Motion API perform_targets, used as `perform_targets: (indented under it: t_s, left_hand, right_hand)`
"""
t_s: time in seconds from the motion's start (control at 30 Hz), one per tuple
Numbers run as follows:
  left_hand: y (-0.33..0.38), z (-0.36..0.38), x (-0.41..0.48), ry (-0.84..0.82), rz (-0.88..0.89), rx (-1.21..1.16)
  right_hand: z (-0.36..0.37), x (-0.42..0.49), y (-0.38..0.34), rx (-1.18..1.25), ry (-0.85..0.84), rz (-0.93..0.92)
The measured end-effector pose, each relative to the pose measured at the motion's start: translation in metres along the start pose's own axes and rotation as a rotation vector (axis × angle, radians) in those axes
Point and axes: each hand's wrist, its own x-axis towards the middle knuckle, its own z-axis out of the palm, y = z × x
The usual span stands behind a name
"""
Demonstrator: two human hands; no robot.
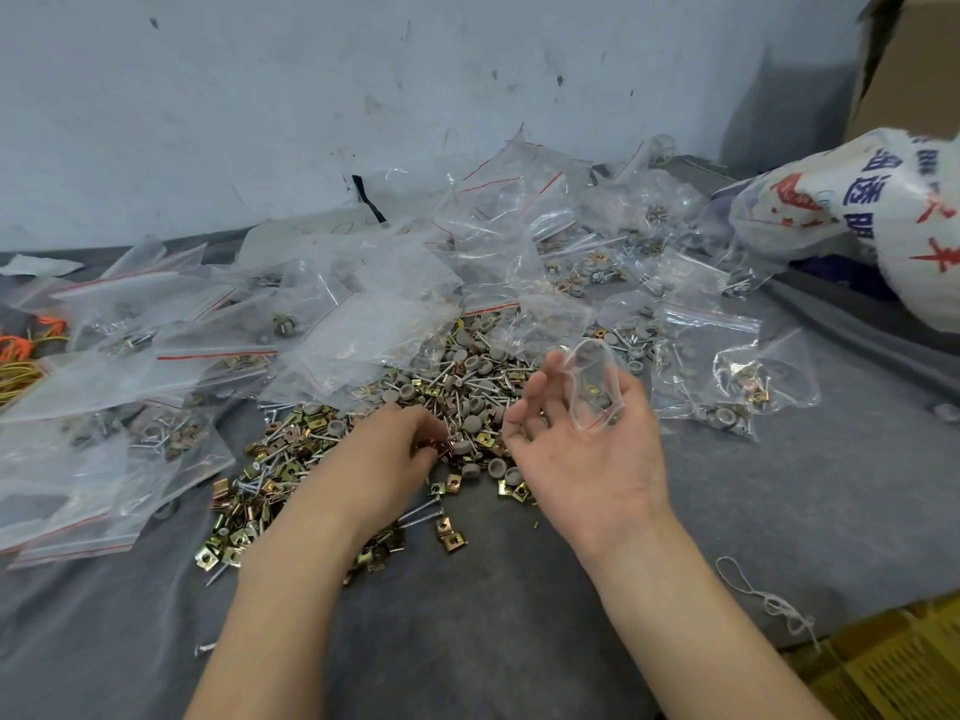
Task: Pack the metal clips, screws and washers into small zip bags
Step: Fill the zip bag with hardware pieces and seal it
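Observation:
A loose heap of brass-coloured metal clips [270, 459], screws [421, 511] and grey round washers [470, 449] lies on the grey cloth in the middle. My left hand [384, 459] reaches into the heap with its fingertips curled on small clips. To the right, my right hand [587, 449] is palm up and holds a small clear zip bag [592, 387] with its mouth open; a few parts lie inside it. Empty zip bags [363, 314] with red seal lines are heaped behind the parts.
Filled small bags [727, 397] lie to the right and more [156, 428] to the left. A large white printed sack [883, 220] and a cardboard box [914, 59] stand at the back right. Orange and yellow ties [21, 350] lie far left, a white string [769, 600] near right.

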Motion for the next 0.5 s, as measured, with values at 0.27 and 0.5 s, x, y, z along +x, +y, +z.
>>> perform_targets:
  t_s: [0.27,0.5]
  left_hand:
    - [0.007,0.005,-0.006,0.078,-0.054,0.135]
    - [-0.004,0.003,-0.005,0.134,0.018,0.084]
  right_hand:
    - [0.000,0.000,-0.001,0.003,0.002,0.001]
    - [0.000,0.000,-0.001,0.015,0.005,0.000]
